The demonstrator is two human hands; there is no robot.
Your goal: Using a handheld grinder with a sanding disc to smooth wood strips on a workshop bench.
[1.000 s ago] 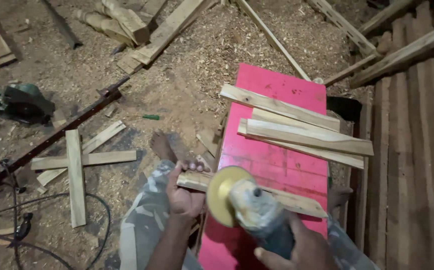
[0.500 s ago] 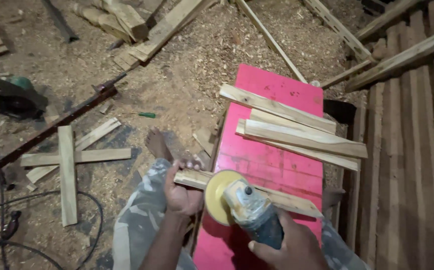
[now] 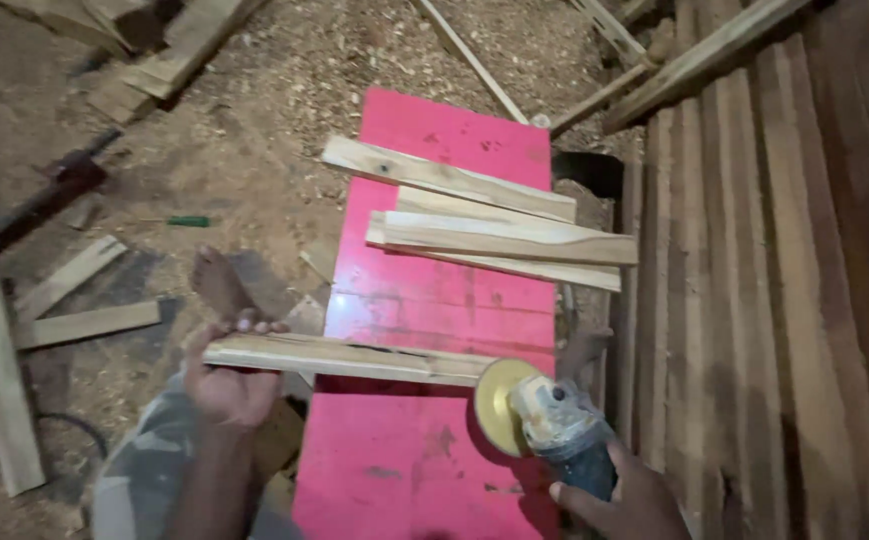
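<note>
Two hands busy: left hand (image 3: 226, 385) in closed grip around wooden slat (image 3: 354, 358), right hand (image 3: 626, 500) around grinder (image 3: 554, 428).

Packages: none in view. Labels: none. Signs: none. Screens: none. No printed or displayed surface can be made out anywhere in the head view.

Bare pink board (image 3: 434, 300) lies open between the stacked slats (image 3: 499, 235) and the held slat (image 3: 354, 358).
</note>
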